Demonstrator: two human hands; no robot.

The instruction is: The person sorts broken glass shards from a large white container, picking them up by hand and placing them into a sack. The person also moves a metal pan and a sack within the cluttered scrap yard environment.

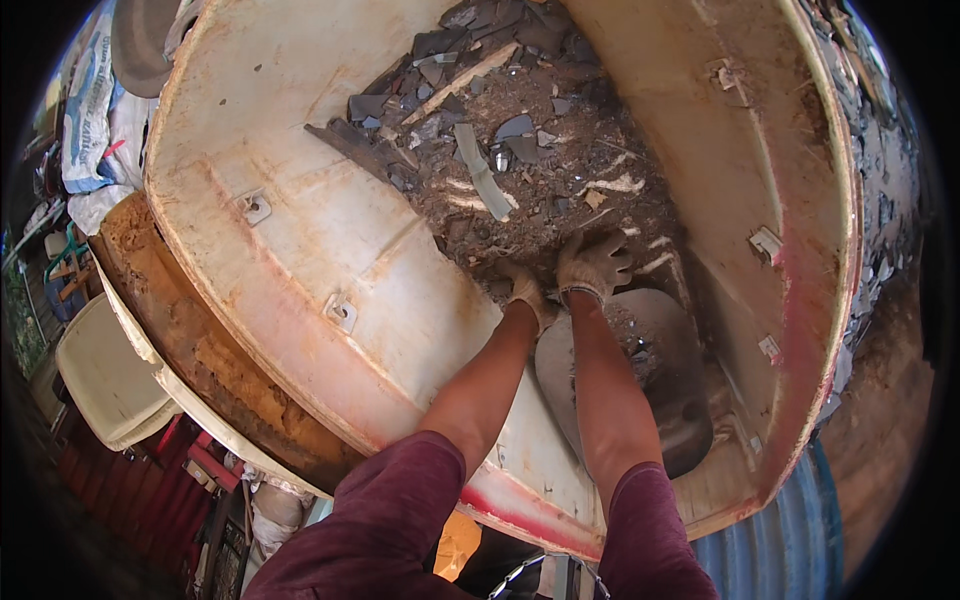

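Both my hands wear dirty light work gloves and reach down into a large rusty, cream-coloured metal shell [300, 190]. My right hand [594, 266] is open, fingers spread, against the dark loose debris [560, 215]. Just left of it, my left hand [526, 288] touches the near edge of the same debris, its fingers stretched out and partly hidden. Below my hands and under my right forearm lies a dark rounded pan-like piece [675, 400] with some crumbs on it. Past my hands, a flat grey-green strip [482, 172] lies on the debris.
Broken dark shards [515, 127] and a pale wood stick [462, 82] lie deeper in the shell. To the left stand a rusty curved panel [200, 330], a cream plastic chair [112, 375] and white sacks [95, 130]. Blue corrugated sheet [775, 550] lies at the lower right.
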